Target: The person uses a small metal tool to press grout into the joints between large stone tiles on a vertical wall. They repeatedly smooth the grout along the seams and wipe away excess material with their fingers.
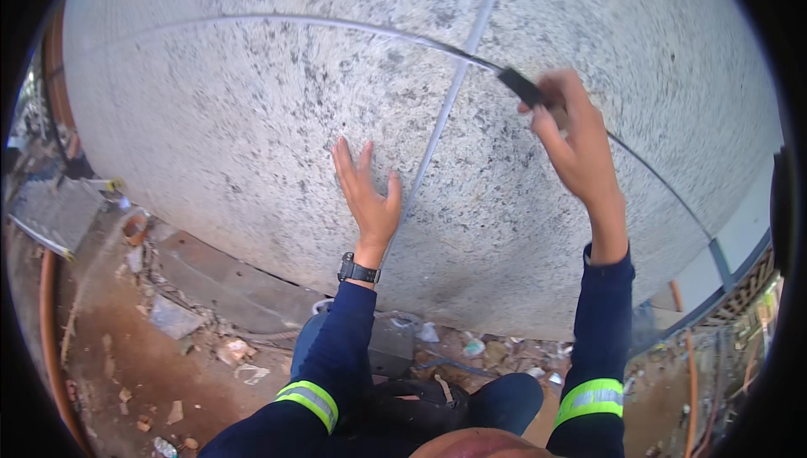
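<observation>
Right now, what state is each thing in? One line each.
Left hand: open, fingers spread; wall contact unclear
Right hand: closed around the black block
Black block: held, tilted, slightly blurred
Speckled wall: crossed by two seams
Long curved seam: paler at left, darker right of the right hand
Watch: strapped on left wrist
Ground: littered with debris

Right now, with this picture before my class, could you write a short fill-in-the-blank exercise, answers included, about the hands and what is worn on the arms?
1. The hand holding the black block is the person's ____ one.
2. A dark watch is on the ____ wrist.
3. The number of sleeves bearing a reflective band is ____.

Missing words: right; left; two.
</observation>
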Demonstrator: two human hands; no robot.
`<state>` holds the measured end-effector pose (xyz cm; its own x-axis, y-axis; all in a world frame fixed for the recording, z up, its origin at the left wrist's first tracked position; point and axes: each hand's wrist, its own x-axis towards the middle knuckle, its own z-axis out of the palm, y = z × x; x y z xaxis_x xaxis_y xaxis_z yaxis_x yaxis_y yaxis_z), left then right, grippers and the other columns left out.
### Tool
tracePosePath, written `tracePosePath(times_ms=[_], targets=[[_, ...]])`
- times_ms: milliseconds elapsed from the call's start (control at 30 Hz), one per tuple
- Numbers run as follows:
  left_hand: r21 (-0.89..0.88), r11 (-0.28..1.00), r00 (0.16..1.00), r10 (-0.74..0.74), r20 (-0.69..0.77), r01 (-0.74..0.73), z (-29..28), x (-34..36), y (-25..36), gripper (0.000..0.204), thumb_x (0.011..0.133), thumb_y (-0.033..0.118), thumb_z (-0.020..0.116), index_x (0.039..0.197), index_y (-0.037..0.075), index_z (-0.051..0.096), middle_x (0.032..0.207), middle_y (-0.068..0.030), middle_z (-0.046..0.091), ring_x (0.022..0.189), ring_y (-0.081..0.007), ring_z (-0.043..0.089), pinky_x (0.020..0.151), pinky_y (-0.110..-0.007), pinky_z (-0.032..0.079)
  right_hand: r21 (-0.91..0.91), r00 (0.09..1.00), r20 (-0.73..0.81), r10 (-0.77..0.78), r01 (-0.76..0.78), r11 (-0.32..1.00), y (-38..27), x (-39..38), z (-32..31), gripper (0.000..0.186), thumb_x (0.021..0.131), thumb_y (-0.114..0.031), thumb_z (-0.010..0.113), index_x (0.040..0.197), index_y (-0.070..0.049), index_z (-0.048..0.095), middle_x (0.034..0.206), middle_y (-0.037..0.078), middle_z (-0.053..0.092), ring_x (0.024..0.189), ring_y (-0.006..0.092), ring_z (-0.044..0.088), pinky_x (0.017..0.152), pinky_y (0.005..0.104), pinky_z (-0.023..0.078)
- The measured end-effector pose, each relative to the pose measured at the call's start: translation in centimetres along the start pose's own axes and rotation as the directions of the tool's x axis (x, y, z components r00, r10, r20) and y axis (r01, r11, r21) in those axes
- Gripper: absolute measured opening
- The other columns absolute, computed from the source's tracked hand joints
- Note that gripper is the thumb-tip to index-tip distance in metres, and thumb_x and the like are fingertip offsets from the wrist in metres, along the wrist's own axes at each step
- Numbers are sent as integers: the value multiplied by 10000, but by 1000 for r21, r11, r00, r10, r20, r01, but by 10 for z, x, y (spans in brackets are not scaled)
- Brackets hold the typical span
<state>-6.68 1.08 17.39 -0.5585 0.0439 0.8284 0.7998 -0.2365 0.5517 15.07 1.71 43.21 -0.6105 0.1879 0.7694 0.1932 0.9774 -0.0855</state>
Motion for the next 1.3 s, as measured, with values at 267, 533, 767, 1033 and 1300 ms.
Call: tracePosePath(times_ms=[267,533,767,1033,1300], targets=[[-83,989,990,127,59,-122,-2,0,-39,648,929,145,692,1553,153,516,1720,-216,266,1596,-462,202,1265,-593,253,-554,924,234,-302,382,739,-10,108,51,114,994,-174,659,1061,-84,636,850,159,684,819,388,684,705,485,538],[-138,982,982,144,120,-127,-14,5,-49,609,920,91,689,1517,130,576,1709,-218,305,1592,-458,231,1267,-563,265,-620,927,266,-265,375,689,-8,123,65,92,1007,-178,644,1047,-96,628,825,145,662,777,374,677,669,455,527],[-167,981,982,126,143,-102,-22,8,-51,578,921,78,679,1492,121,601,1710,-213,311,1589,-455,244,1268,-557,264,-724,927,252,-280,372,581,-13,118,85,76,1003,-175,638,1038,-108,646,812,118,685,794,340,709,679,457,554],[-198,977,983,104,150,-73,-22,8,-41,586,913,69,672,1494,99,596,1712,-224,299,1592,-466,226,1269,-568,251,-543,799,579,-165,528,653,-15,168,51,146,1055,-189,603,1109,-65,658,788,124,622,732,257,618,733,389,503],[-259,966,996,11,93,13,-29,20,-15,545,924,100,673,1463,62,604,1667,-235,363,1565,-462,283,1251,-570,271,-583,676,735,50,592,556,-68,199,63,144,946,-179,631,983,-50,681,851,232,688,858,436,675,765,527,517]])
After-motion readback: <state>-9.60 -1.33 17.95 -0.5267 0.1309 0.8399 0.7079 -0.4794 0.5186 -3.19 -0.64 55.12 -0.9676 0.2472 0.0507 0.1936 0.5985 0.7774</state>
